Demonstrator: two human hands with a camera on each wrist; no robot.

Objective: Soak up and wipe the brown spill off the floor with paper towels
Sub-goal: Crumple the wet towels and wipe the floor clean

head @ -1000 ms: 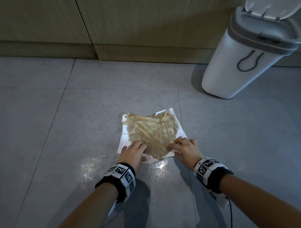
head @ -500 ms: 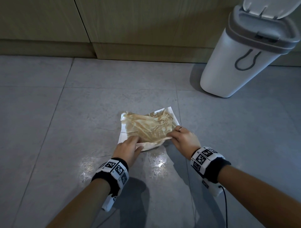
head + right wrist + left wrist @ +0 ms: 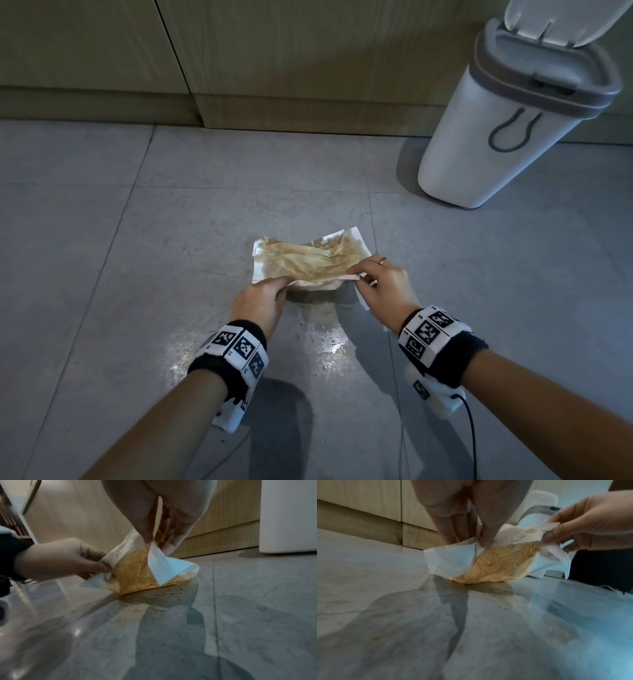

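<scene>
Head view: left hand [image 3: 260, 301] and right hand [image 3: 383, 284] each pinched a near corner of the soaked paper towel [image 3: 308, 262], fingers curled on the sheet.
Change: a second earlier the towel lay flat with both hands pressing on its near edge; by this moment that edge had been peeled up off the floor [image 3: 102, 274] and was folding away from the hands, toward the cabinet [image 3: 308, 68].
Towel position: between the two hands, near edge raised, far edge apparently down on the tile.
Meaning for task: my reading is that soaking was largely finished and folding for a wipe or disposal had begun.
Residue: a wet film [image 3: 325, 329] showed on the tile just behind the lifted edge, nearer the wrists; wiping not yet done.
Left wrist view: showed the brown underside of the towel [image 3: 498, 566] and brown liquid [image 3: 481, 588] pooled where the fold met the tile, which the head view barely hinted at.
Right wrist view: showed thumb and fingers nipping a clean white corner [image 3: 164, 569], the stained layer sagging beneath.
Only in head view: white pedal bin [image 3: 507, 120], lid up, beyond the right hand.
Risk: judged that the sodden sheet could tear or drip if lifted fast.
</scene>
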